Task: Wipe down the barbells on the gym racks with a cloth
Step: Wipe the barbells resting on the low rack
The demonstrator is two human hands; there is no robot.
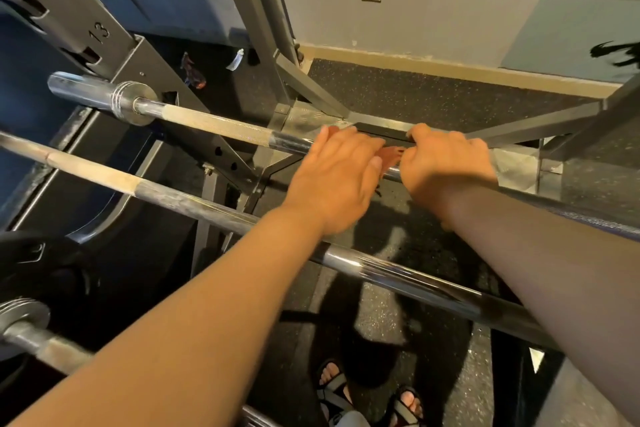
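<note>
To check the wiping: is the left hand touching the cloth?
Touching. Head view shows the left hand resting on the cloth, which peeks out around its fingers.

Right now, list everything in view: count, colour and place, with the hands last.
barbell: three, steel, crossing far, middle and near-left
cloth: one, orange-red, on the far barbell between the hands
rack: one, grey, upright numbered 12 and 13, upper left
weight plate: one, black, lower left
floor: one, black speckled, underfoot
sandals: two, dark straps, bottom edge
left hand: one, laid over the cloth
right hand: one, curled round the far barbell
</note>
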